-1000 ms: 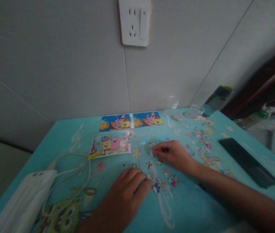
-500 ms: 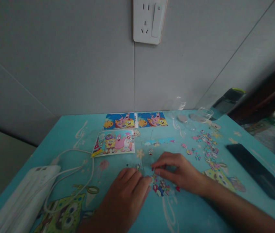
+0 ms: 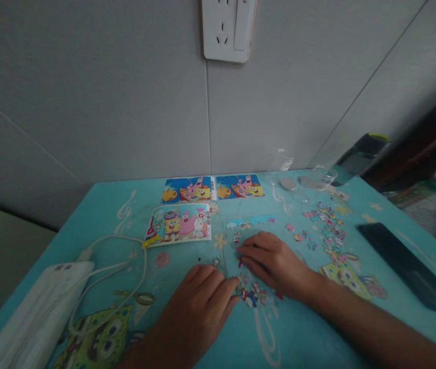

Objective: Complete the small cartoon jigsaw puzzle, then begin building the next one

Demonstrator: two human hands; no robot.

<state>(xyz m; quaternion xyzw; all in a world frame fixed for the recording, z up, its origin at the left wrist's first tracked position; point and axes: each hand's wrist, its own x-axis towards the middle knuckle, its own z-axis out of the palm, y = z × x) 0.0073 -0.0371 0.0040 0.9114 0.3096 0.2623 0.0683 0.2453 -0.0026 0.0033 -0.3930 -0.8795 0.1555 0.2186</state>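
Two hands over loose puzzle pieces on a blue cartoon table.

Lower centre, the left hand (image 3: 198, 302) lies flat, fingers together, fingertips beside the small cluster of pieces (image 3: 254, 295). The right hand (image 3: 273, 261) rests over that cluster, fingers loosely curled; whether it pinches a piece cannot be told. Picture cards (image 3: 179, 224) lie above, a white power strip (image 3: 44, 302) lower left.

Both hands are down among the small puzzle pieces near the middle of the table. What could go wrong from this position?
The right hand and left hand lie flat over the small pile of pieces; a sweep could scatter or hide them. The loose pieces farther right might get dragged by the right forearm. The dim light may make piece colours hard to match to the reference card.
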